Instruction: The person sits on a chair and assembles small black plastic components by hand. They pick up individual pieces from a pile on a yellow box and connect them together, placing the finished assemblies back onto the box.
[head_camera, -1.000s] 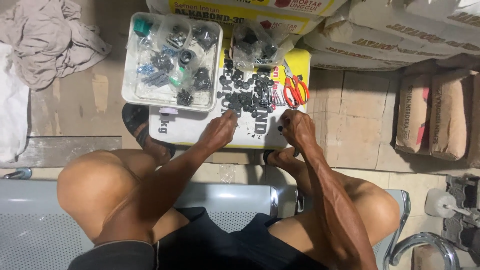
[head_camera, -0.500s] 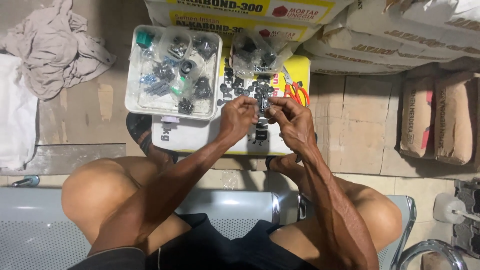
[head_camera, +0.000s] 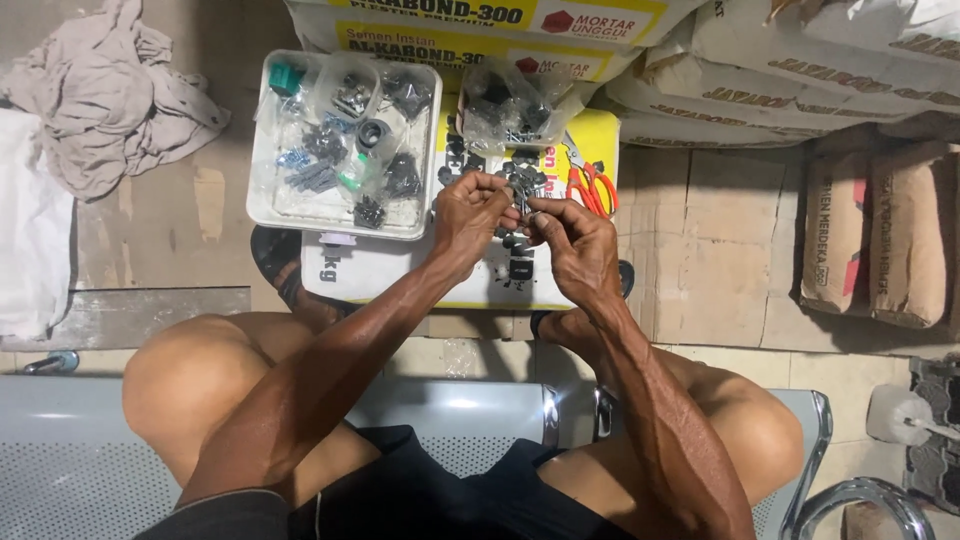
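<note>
My left hand (head_camera: 472, 212) and my right hand (head_camera: 572, 238) meet above a yellow and white sack (head_camera: 400, 272) that serves as a work surface. Between their fingertips they pinch a small dark metal part (head_camera: 524, 198). Several small black parts (head_camera: 520, 262) lie loose on the sack just under the hands. A clear plastic bag (head_camera: 512, 108) of similar dark pieces sits at the sack's far edge. To the left stands a white tray (head_camera: 272, 205) holding bagged screws, black fittings and a teal piece.
Red-handled pliers (head_camera: 592, 186) lie on the sack to the right of my hands. Stacked cement sacks (head_camera: 800, 60) fill the back and right. Crumpled cloth (head_camera: 110, 100) lies at the left. I sit on a perforated metal bench (head_camera: 60, 470).
Both hands lifted off the pile of black parts on the sack and came together, now pinching one small part between them. The view shifted slightly.
</note>
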